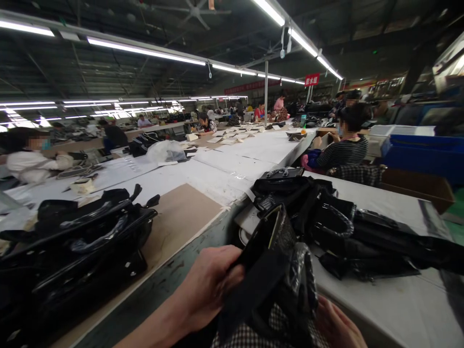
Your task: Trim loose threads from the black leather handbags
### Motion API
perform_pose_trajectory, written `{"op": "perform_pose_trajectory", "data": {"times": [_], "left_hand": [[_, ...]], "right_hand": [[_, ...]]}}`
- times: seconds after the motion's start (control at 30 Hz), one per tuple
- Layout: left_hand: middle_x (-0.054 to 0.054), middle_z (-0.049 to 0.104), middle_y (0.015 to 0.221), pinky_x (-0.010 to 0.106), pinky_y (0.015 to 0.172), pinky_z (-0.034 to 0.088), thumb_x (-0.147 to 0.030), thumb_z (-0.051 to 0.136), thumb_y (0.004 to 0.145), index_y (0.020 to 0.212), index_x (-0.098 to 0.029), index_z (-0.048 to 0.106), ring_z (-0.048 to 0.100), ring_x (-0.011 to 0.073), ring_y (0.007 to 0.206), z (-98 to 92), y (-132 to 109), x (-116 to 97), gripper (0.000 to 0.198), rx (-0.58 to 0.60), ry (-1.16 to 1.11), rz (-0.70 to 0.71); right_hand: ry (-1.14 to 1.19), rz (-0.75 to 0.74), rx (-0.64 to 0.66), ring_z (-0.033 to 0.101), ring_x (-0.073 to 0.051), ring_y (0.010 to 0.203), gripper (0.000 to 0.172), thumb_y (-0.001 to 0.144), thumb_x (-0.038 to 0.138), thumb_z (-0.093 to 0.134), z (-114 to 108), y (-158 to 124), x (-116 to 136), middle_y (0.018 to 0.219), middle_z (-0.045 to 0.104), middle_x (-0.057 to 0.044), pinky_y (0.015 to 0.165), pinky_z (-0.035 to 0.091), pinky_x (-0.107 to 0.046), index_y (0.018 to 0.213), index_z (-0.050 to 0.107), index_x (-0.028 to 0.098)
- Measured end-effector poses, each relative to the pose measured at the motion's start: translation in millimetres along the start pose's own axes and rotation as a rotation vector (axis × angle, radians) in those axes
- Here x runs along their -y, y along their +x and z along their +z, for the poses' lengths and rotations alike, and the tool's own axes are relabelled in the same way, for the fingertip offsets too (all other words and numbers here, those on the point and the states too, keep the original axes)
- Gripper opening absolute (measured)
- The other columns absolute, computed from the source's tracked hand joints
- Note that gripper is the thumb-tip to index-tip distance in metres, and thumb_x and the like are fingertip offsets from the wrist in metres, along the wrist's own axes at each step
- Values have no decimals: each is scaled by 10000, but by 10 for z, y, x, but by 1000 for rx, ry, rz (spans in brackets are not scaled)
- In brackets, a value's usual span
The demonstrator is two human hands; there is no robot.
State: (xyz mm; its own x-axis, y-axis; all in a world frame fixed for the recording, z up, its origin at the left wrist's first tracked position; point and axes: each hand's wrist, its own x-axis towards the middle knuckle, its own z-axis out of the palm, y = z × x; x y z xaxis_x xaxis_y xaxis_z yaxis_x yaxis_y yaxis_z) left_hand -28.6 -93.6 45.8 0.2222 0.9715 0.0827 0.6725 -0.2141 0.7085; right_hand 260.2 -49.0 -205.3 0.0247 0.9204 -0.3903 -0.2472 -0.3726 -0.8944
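Note:
My left hand (208,285) is closed on the side of a black handbag (275,270) held upright near the bottom of the view. The bag has a glossy wrapped handle and a checked fabric part at its base. My right hand (335,326) shows only partly at the bottom right, pressed against the bag's lower side with its fingers mostly hidden. Just behind the bag lies a heap of black bags (326,222) on the white table (391,299).
A second pile of black bags (76,246) sits on the left over a brown board (181,217). A long white worktable (224,169) runs away, with people seated along both sides. A blue crate (424,152) and a cardboard box (416,186) stand at right.

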Motion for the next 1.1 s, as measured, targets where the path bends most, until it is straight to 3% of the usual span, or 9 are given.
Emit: {"op": "perform_pose_trajectory", "data": {"times": [0.1,0.2,0.27,0.37,0.53,0.73,0.9,1.0,1.1], "left_hand": [[-23,516,676,247,574,290,-159,420,889,651,-177,429,461,113,597,33,75,-204,239,140,304,3],[-29,542,657,240,568,284,-130,447,836,621,-176,396,478,108,589,264,178,-248,225,348,312,-18],[-29,554,643,226,548,284,-140,461,807,607,-176,382,486,108,582,411,241,-210,217,432,262,-43],[-18,580,659,214,533,294,-158,441,818,622,-176,431,516,120,600,512,295,-109,197,456,233,-59],[-22,577,675,233,551,284,-159,430,871,653,-175,476,507,116,593,365,282,-49,223,425,341,48],[-45,601,729,243,576,288,-171,471,901,735,-197,492,531,114,628,74,262,-264,169,427,397,89],[-37,605,726,249,582,297,-145,474,874,732,-194,513,551,125,644,245,250,-82,155,473,442,94],[-34,608,753,252,594,301,-110,462,853,774,-199,543,561,128,671,356,235,39,145,462,463,122],[-35,593,734,261,582,292,-128,471,865,754,-197,528,546,129,651,317,258,0,143,450,494,159]], "right_hand": [[-45,-97,-145,643,-291,1083,612,742,680,646,-125,-44,382,1056,727,-101,749,568,-306,1091,646,176],[-347,-565,-349,649,-201,891,372,843,536,626,-107,-301,939,958,704,-36,789,524,-280,1047,660,227],[-521,-901,-157,628,-182,925,178,897,400,609,47,-476,1235,1000,670,-33,838,501,-269,949,667,240],[-781,-1063,225,613,-190,941,81,910,306,622,349,-602,1429,1001,643,-42,831,503,-297,960,647,247],[-961,-951,294,602,-198,914,187,904,410,626,582,-605,1511,983,629,-43,787,497,-318,926,606,225],[-1091,-1006,245,546,-126,601,250,840,407,713,594,-737,1818,706,557,45,582,399,-277,793,553,220],[-1104,-768,368,579,-92,627,121,847,283,714,549,-750,1656,891,583,49,592,408,-247,912,614,261],[-1129,-656,349,573,-103,629,128,820,306,742,542,-699,1598,801,576,57,585,396,-243,804,630,246],[-1195,-664,307,543,-113,590,179,779,305,780,580,-649,1699,684,560,66,539,350,-242,736,623,229]]}}
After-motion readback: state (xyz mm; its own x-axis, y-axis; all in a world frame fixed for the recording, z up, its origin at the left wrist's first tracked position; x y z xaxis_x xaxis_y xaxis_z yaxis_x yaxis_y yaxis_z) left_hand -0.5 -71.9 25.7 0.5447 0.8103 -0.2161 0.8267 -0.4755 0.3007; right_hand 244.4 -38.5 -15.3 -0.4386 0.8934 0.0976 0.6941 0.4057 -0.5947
